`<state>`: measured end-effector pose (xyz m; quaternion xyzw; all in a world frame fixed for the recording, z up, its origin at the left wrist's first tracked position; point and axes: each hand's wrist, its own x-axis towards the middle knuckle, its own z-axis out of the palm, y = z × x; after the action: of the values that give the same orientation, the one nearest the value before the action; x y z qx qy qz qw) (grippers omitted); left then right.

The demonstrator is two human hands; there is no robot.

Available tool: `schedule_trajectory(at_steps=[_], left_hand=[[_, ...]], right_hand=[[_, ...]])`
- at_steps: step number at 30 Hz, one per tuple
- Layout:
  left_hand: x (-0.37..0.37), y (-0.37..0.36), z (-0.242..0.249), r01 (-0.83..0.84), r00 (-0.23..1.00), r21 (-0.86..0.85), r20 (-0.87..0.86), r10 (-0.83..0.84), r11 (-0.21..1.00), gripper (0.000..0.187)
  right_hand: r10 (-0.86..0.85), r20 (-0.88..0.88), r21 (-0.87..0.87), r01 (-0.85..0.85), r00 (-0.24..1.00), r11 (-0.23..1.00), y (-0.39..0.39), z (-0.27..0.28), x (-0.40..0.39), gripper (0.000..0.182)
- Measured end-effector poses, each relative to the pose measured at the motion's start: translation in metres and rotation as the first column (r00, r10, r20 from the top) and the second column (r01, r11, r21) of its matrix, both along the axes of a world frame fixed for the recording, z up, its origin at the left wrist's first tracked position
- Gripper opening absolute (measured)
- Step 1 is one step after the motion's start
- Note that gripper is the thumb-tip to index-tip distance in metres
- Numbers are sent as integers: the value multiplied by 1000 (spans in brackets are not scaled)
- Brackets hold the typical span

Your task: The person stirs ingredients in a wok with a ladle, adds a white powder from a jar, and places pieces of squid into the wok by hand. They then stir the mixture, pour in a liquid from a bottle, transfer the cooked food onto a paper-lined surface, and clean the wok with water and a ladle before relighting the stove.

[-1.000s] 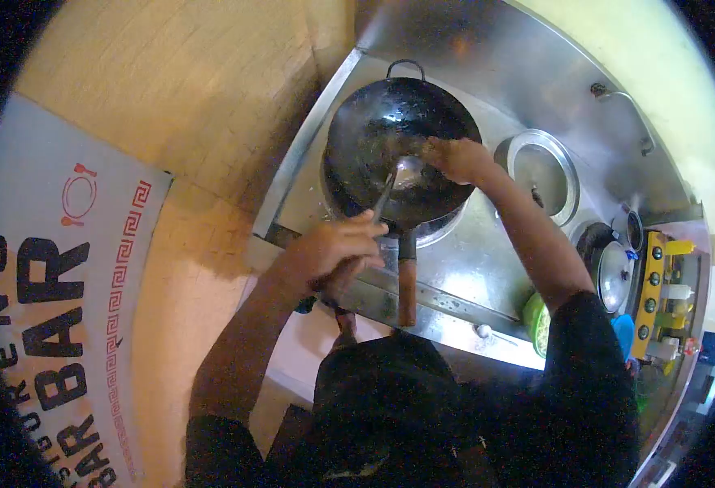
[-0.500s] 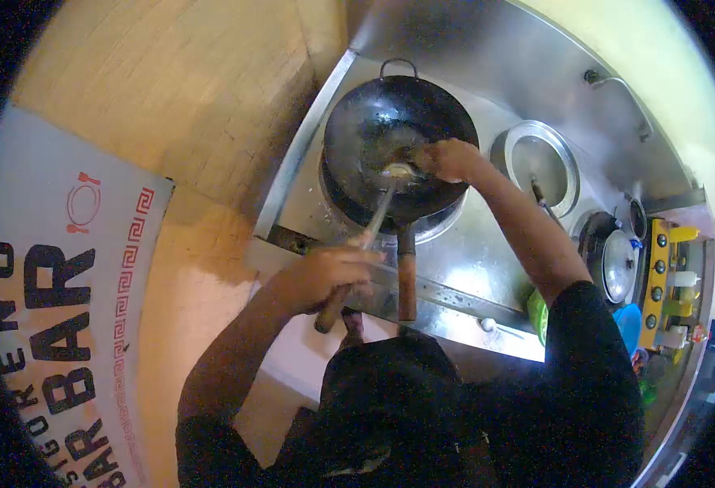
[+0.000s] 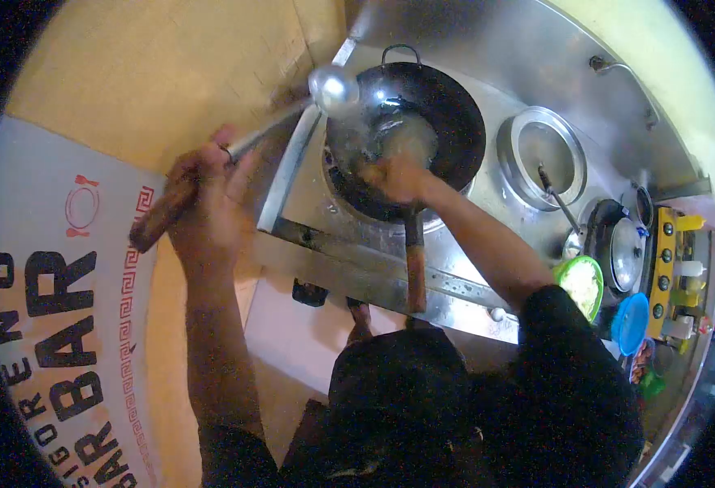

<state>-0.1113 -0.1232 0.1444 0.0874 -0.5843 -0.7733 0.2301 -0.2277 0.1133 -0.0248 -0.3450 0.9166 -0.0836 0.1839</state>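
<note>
A ladle (image 3: 334, 89) with a metal bowl and wooden handle is raised off the wok's left side, its bowl overlapping the rim in view. My left hand (image 3: 211, 183), smeared by motion, is wrapped around its handle. The black wok (image 3: 455, 102) sits on the stove with liquid in its bottom and a wooden handle pointing toward me. Low inside the wok is my right hand (image 3: 402, 180), its fingers drawn together near the liquid. Blur hides what those fingers hold, if anything.
Right of the wok stands a round metal pot (image 3: 579, 154) with a utensil in it. Farther right are a green bowl (image 3: 579, 289) of pale food, a lidded pan (image 3: 622, 259), a blue bowl (image 3: 631, 324) and sauce bottles (image 3: 688, 268). A lettered banner (image 3: 64, 268) hangs at left.
My left hand has swung up and left, lifting the ladle out of the wok. My right hand has shifted slightly left and down inside it. The green bowl shows more fully.
</note>
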Motion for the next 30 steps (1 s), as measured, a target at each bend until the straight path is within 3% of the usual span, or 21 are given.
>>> schedule_trajectory(at_steps=[3, 4, 5, 8, 10, 14, 16, 17, 19, 21, 23, 24, 25, 27, 29, 30], left_hand=[[-1, -5, 21, 17, 993, -133, -114, -32, 991, 20], [0, -8, 25, 9, 993, -130, -115, -24, 991, 20], [1, -9, 28, 30, 989, -118, -143, -47, 993, 18], [1, -2, 33, 56, 982, -103, -176, -74, 993, 15], [-2, 8, 32, 66, 984, -112, -158, -83, 991, 14], [-4, 14, 22, 83, 985, -131, -141, -101, 988, 17], [-3, 16, 22, 101, 983, -108, -142, -116, 989, 19], [-2, 19, 25, 89, 989, -97, -110, -99, 991, 21], [-3, 26, 27, 91, 992, -86, -82, -98, 992, 23], [-7, 33, 26, 70, 993, -140, -87, -83, 988, 26], [-14, 38, 26, 71, 993, -140, -88, -84, 988, 26], [-16, 38, 26, 55, 994, -131, -84, -67, 990, 26], [-17, 37, 28, 55, 994, -133, -86, -67, 990, 26], [-16, 34, 30, 30, 996, -105, -76, -38, 994, 25], [-14, 28, 29, 14, 996, -100, -89, -23, 995, 21], [-13, 26, 26, 10, 996, -96, -90, -19, 995, 17]], right_hand=[[91, 59, 177, -100, 994, 979, 34, 12, 20, 33], [138, 103, 318, -164, 985, 934, 48, 7, 19, 31], [143, 102, 321, -168, 985, 932, 53, -1, 10, 31], [-53, -159, 95, 68, 986, 993, 50, -29, -28, 27], [25, -110, 196, -3, 994, 981, 4, -46, -30, 23], [5, 22, 220, -10, 1000, 976, 12, 41, 33, 27], [-7, 55, 408, -16, 998, 913, 44, 56, 21, 26], [-4, 51, 407, -17, 999, 913, 54, 32, -4, 26], [-193, -108, 276, 216, 975, 936, 73, -39, -61, 29], [-344, -71, 115, 351, 936, 929, 37, -30, -52, 30], [-54, 17, 260, 48, 998, 964, 10, -33, -36, 32], [-60, 15, 257, 54, 998, 965, 11, -52, -22, 32], [-227, -66, 316, 236, 972, 919, 12, -84, -7, 32], [-112, -201, 418, 188, 973, 889, 52, -79, -5, 29], [60, -220, 517, 64, 974, 854, 104, -26, -41, 28], [-55, -209, 546, 164, 976, 822, 110, -11, -64, 29]])
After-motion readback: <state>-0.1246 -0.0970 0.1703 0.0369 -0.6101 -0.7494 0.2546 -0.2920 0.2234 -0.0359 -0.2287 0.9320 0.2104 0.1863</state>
